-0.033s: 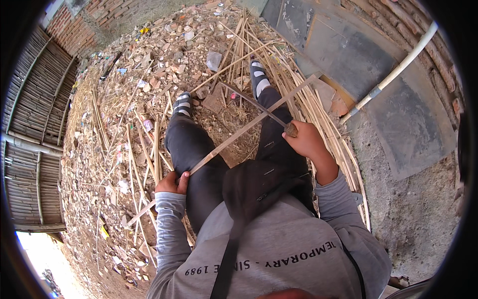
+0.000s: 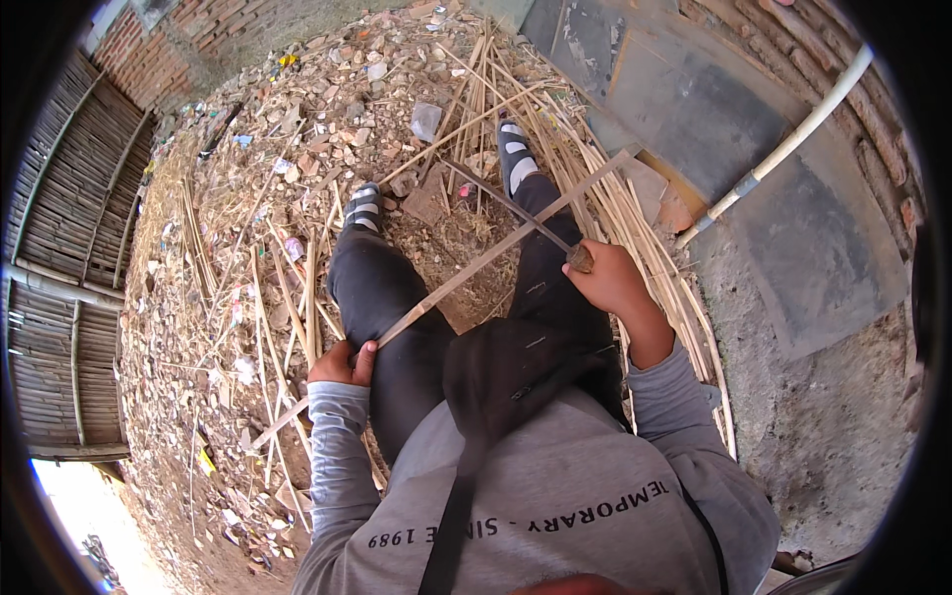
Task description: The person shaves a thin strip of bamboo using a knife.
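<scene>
Rubbly ground (image 2: pixel 327 129) beneath the pale strip (image 2: pixel 456 281), and the left hand (image 2: pixel 342 365) curls fingers round its lower part; right hand's (image 2: pixel 610 281) fingers clasp the knife (image 2: pixel 506 200) crossing its far half!

Pale slanting strip (image 2: pixel 466 278), dark knife (image 2: pixel 508 204) across

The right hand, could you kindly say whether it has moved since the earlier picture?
No, the right hand shows no visible shift against the pale pole.
</scene>
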Tool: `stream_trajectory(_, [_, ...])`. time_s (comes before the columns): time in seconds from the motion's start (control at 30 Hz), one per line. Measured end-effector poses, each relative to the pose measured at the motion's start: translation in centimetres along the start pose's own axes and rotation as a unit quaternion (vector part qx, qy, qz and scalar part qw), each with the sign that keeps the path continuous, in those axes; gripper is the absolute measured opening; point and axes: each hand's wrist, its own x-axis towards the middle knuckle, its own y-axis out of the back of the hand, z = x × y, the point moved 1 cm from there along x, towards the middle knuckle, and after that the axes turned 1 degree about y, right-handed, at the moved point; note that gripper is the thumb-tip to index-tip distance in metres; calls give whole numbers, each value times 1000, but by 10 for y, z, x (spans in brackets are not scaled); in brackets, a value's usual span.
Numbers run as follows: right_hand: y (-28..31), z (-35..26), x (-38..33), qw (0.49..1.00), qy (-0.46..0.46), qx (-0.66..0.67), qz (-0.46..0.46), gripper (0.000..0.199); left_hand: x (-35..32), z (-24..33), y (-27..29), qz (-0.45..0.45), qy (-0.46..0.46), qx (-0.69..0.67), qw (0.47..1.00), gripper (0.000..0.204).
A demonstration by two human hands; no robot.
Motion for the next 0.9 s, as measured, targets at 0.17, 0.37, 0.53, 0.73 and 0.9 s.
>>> stream_trajectory(0.17, [-12, -8, -12, 996, 9, -14, -90, 26, 5, 3, 6, -26, 1, 32, 999, 63])
stream_trajectory(0.37, [-15, -22, -18, 994, 7, -13, -109, 25, 6, 2, 8, -27, -6, 32, 999, 64])
stream_trajectory(0.53, [0, -11, -5, 996, -7, -34, -85, 27, 3, -8, -5, -7, 3, 13, 1000, 64])
stream_trajectory(0.73, [-3, 7, -9, 1000, -27, 7, -13, 28, 3, 0, 0, 0, -2, 6, 1000, 63])
stream_trajectory(0.9, [-19, -5, -19, 994, -4, 35, -100, 27, 5, 0, 5, -11, -3, 14, 1000, 63])
